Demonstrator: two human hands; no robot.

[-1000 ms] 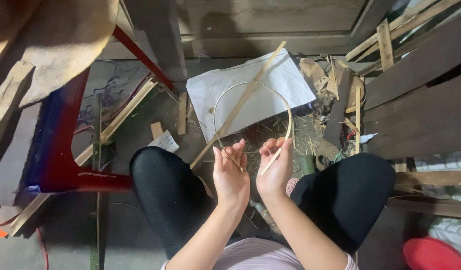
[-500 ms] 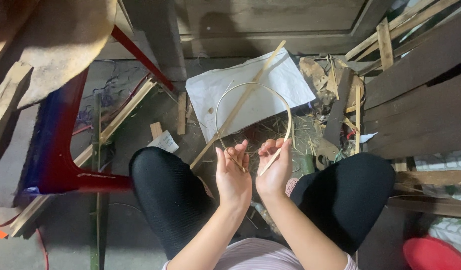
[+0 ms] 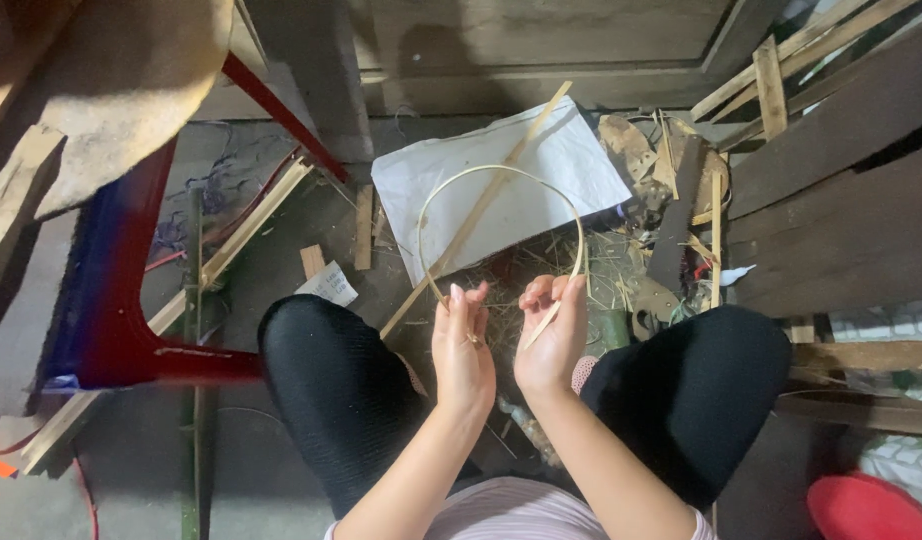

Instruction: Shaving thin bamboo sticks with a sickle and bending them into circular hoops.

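A thin bamboo strip (image 3: 501,172), bent into an arch, was held up between the two hands above the floor, in front of the knees. The left hand (image 3: 461,345) was raised with its palm turned inward, and its fingers (image 3: 474,296) were pinched together on the left end of the strip, low in the hand. The right hand (image 3: 553,335) was closed on the other end, with the fingers (image 3: 544,290) curled over it and the tip of the strip seen poking out below the palm. The loop of the strip rose away from both hands and stood over a white sheet (image 3: 501,185) spread on the floor. A long straight slat (image 3: 481,205) was laid diagonally across that sheet, passing behind the arch. Straw and wood scraps (image 3: 541,265) were scattered just beyond the hands. A red stool (image 3: 131,300) was placed to the left, well apart from the hands, and dark wooden planks (image 3: 841,200) were stacked to the right. Both legs, in black trousers, were seen flanking the hands.
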